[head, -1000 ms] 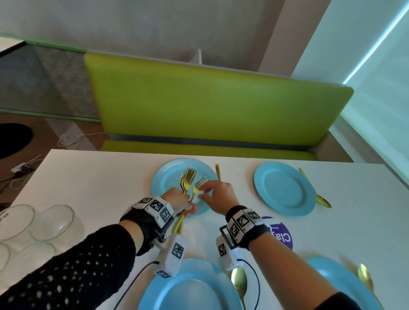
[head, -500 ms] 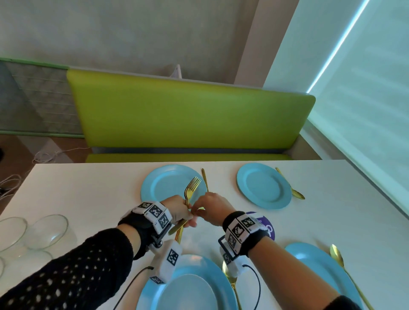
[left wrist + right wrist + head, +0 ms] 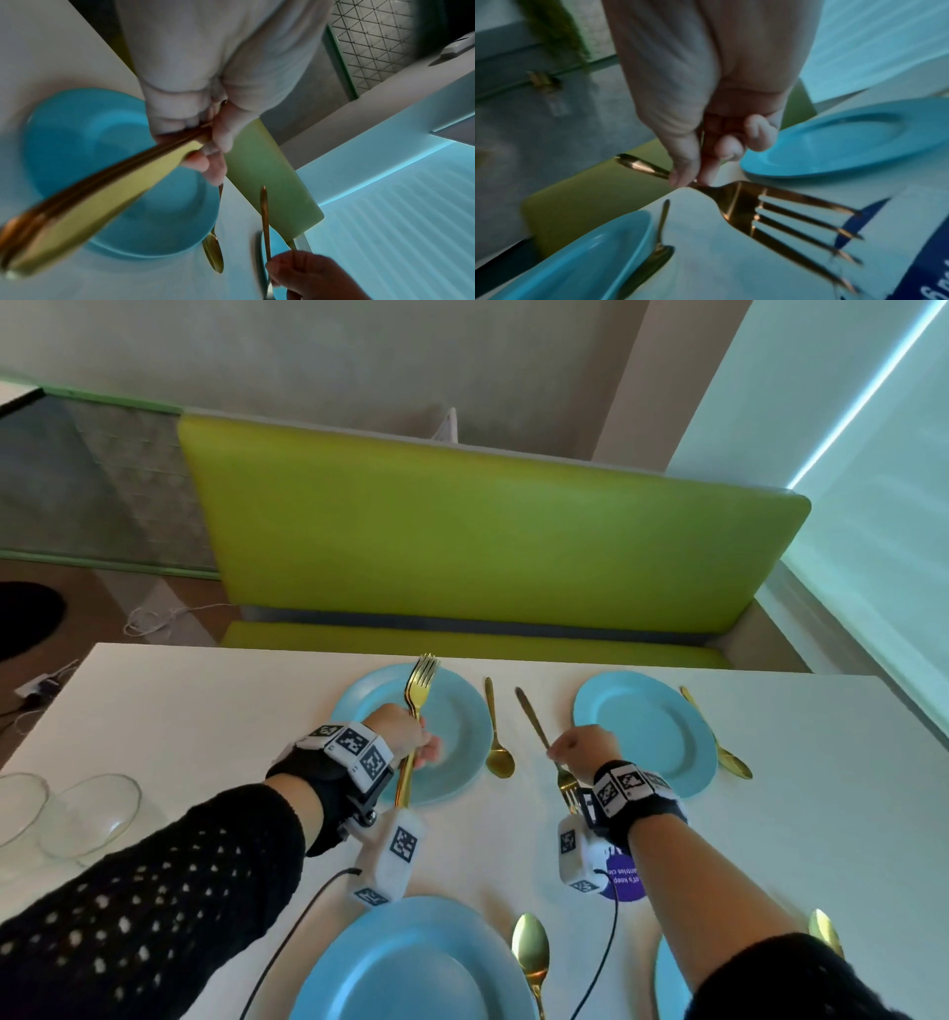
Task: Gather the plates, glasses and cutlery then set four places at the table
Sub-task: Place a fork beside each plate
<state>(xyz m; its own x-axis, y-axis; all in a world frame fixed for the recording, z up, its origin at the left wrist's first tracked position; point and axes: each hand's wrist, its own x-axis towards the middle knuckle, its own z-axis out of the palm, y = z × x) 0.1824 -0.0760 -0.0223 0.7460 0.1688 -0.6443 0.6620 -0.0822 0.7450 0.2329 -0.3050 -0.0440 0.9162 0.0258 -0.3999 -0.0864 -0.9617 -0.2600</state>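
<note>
1. The left hand [image 3: 408, 737] is gripping a bunch of gold forks [image 3: 418, 698] by the handles, fingers curled tight round them, tines pointing away over the far-left blue plate [image 3: 462, 726]. Looks like more than one fork in there, but the wrist view is too blurry for me to count.
2. The right hand [image 3: 583, 749] is pinching a single gold fork [image 3: 534, 726] between thumb and fingertips, handle pointing toward the far edge and tines [image 3: 795, 219] pointing back at the wrist, in the air over the gap between the two far plates.
3. A gold spoon [image 3: 497, 742] is lying on the white tabletop [image 3: 205, 711] just right of the far-left plate, and another spoon [image 3: 719, 742] is sitting along the right side of the far-right plate [image 3: 642, 731].
4. Two more blue plates are sitting at the near edge, the near-left plate [image 3: 411, 963] with a spoon [image 3: 531, 952] just to its right.
5. Clear glass bowls [image 3: 87, 814] are clustering at the left edge, well apart from the plates.
6. A green bench [image 3: 488, 531] is running along the far side.
</note>
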